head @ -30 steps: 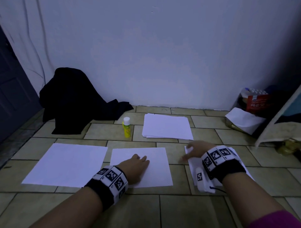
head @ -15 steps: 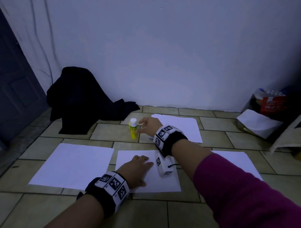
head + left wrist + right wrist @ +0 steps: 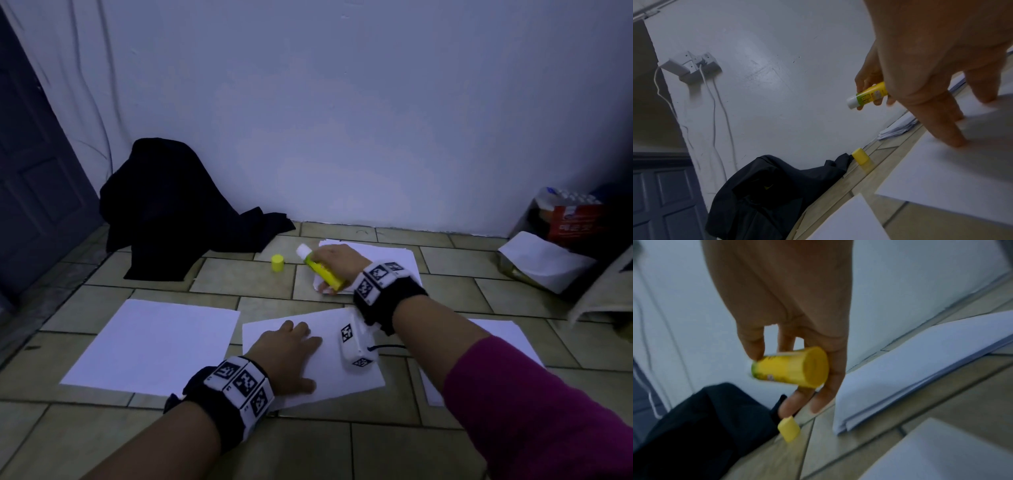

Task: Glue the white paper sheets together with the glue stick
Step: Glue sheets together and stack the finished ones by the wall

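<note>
My right hand (image 3: 337, 262) grips the yellow glue stick (image 3: 322, 270) and holds it tilted above the floor, white end up and to the left. In the right wrist view its fingers (image 3: 797, 305) curl round the glue stick (image 3: 791, 368). A loose yellow cap (image 3: 277, 263) stands on the tile just left of it. My left hand (image 3: 287, 353) lies flat with straight fingers on the middle white sheet (image 3: 325, 380). A second sheet (image 3: 154, 346) lies to its left. A third sheet (image 3: 503, 330) lies to the right, partly hidden by my arm.
A stack of white paper (image 3: 387, 255) lies under my right hand near the wall. A heap of black cloth (image 3: 171, 212) sits at the back left beside a dark door (image 3: 34, 188). Packages (image 3: 565, 222) and a white bag (image 3: 544, 260) stand at the right.
My right hand went from the right sheet to the glue stick, took hold of it and lifted it tilted; the yellow cap now stands alone. My left hand stayed on the middle sheet.
</note>
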The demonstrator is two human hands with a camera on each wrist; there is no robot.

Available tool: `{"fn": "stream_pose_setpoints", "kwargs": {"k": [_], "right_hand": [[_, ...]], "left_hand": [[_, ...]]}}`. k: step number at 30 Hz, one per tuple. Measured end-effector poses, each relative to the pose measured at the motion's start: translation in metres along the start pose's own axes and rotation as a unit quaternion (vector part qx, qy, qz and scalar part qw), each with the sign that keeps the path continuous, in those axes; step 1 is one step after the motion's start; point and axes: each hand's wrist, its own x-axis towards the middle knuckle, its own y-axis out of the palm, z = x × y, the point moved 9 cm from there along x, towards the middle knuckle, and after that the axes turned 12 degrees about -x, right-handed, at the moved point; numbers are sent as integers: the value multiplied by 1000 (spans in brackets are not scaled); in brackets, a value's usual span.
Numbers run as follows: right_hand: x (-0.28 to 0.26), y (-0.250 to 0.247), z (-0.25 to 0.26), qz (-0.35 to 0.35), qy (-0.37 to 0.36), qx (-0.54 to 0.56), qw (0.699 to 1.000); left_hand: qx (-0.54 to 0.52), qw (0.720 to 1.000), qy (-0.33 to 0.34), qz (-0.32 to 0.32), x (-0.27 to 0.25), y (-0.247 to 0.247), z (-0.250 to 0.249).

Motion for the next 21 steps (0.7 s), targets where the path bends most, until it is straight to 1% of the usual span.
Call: {"fn": "stream_pose_setpoints", "kwargs": {"k": [1, 3, 5, 7, 9, 11, 15, 17, 21], "right_hand": [[-9, -7, -7, 7, 4, -23, 1000], [-23, -24, -27, -6, 45, -33, 998], [-30, -36, -45, -28, 75, -55, 995], [-35, -44, -57, -69, 87, -59, 992], [-39, -45, -61, -108, 86, -100, 985], [-42, -41, -59, -122, 70, -134, 981], [-43, -27, -52, -128, 39, -99, 986], [-41, -20, -46, -125, 24, -108, 986], [-36, -3, -40, -91, 19, -175, 980]], "left_hand": [[4, 1000, -4, -2, 1, -1, -1], [7, 1000, -13, -4, 5, -3, -2], [7, 1000, -21, -4, 8, -4, -1], [8, 1000, -28, -4, 11, -5, -1], [6, 999, -33, -7, 13, -5, -1], [-2, 999, -35, -12, 15, -6, -1], [-9, 999, -35, -25, 13, -6, 5], [-11, 999, -33, -31, 12, -6, 6], [-14, 999, -30, -39, 11, -6, 6]]}}
